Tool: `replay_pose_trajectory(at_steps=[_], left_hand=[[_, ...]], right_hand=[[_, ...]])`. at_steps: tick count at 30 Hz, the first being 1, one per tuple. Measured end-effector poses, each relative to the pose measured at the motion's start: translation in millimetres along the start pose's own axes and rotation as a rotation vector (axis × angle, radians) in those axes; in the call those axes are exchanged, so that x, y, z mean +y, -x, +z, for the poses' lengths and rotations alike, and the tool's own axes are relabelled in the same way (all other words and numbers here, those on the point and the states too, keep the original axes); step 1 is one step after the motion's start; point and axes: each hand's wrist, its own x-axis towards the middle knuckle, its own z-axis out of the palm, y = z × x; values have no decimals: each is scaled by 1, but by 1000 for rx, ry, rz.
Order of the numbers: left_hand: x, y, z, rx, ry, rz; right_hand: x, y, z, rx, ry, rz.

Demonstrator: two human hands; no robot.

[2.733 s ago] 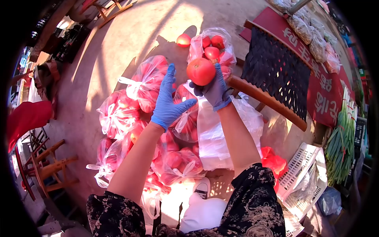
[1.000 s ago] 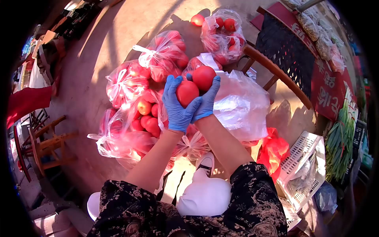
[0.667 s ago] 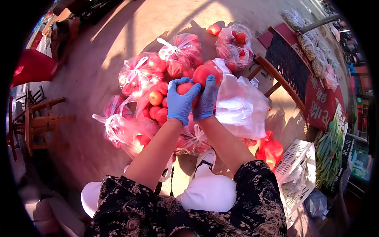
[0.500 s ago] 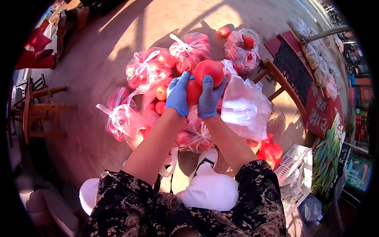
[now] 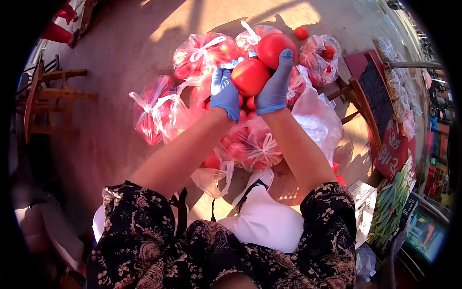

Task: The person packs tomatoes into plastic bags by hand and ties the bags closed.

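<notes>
Holding two tomatoes near twelve o'clock in the view, the person's blue-gloved left hand [image 5: 224,94] was curled around the lower red tomato [image 5: 250,77], while the gloved right hand [image 5: 275,89] gripped the upper red tomato [image 5: 276,49], just beside the first toward one o'clock. Clear plastic bags of tomatoes [image 5: 204,50], several knotted, clustered below and around the hands on the concrete floor [image 5: 110,154]. A loose tomato [image 5: 301,33] sat at one o'clock, and green onions [image 5: 392,207] lay toward four.
</notes>
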Motion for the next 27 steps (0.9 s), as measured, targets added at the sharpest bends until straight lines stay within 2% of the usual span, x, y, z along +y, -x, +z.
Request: replay_pose_trajectory(at_steps=[1, 2, 3, 5, 7, 8, 9, 10, 11, 12, 13, 14, 15, 17, 18, 20, 21, 22, 27], left_hand=[[10, -11, -11, -68, -266, 40], [30, -15, -18, -200, -548, 164], [57, -21, -24, -343, -828, 294], [106, -40, -49, -595, -1234, 683], [149, -34, -67, -616, -1525, 1127], [164, -24, -77, -537, -1719, 1051], [176, -12, -88, -502, -1898, 836], [178, -2, -104, -443, -2003, 703], [177, 4, -121, -383, -2101, 564], [177, 5, -136, -452, -2101, 272], [166, 8, -160, -479, -2046, 413], [163, 3, -168, -505, -1868, 245], [159, -2, -173, -528, -1682, 82], [146, 2, -177, -507, -1223, -64], [142, 4, -177, -489, -993, -127], [145, 4, -177, -569, -785, -236], [147, 4, -176, -607, -681, -290], [149, 9, -168, -564, -786, -286], [154, 9, -161, -463, -597, -462]], right_hand=[[-7, -3, 10, -27, -22, 51], [-16, -3, 19, -97, -30, 200], [-22, -2, 29, -173, -41, 253], [-27, 8, 44, -359, -33, 429], [-20, 24, 52, -520, -9, 587], [-22, 35, 54, -653, -18, 822], [-15, 49, 55, -641, 26, 953], [-12, 65, 59, -649, 113, 1064], [1, 80, 57, -566, 158, 1242], [22, 89, 49, -636, 187, 1338], [38, 104, 44, -621, 304, 1307], [58, 115, 38, -574, 445, 1284], [89, 122, 25, -644, 628, 1097], [113, 122, 17, -821, 1123, 830], [123, 125, 16, -853, 1274, 730], [135, 126, 24, -914, 1564, 500], [141, 124, 27, -943, 1604, 487], [146, 124, 32, -972, 1641, 480], [143, 126, 39, -1068, 1689, 484]])
